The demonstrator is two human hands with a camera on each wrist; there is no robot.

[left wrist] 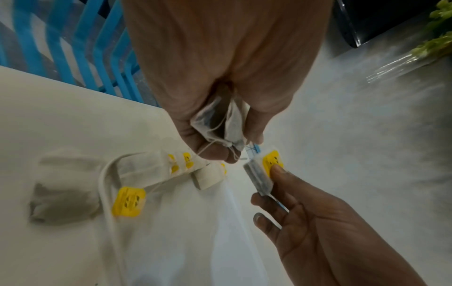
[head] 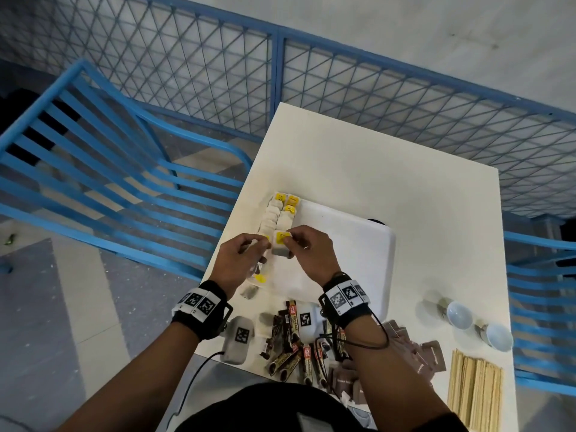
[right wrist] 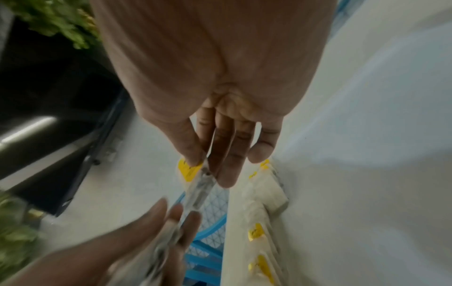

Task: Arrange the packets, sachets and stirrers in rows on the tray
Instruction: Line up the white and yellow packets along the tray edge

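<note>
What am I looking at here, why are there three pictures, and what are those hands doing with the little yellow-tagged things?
There is no machine here, just a person wearing three cameras. The big picture comes from a head camera looking down. The other two come from cameras strapped on each wrist, looking along the fingers. On the white table sits a white tray with tea bags lined up along its left side. Nearer the person lie brown sachets, wooden stirrers and two small cups. The right hand pinches one tea bag with a yellow tag. The left hand has more tea bags in its grip.
</note>
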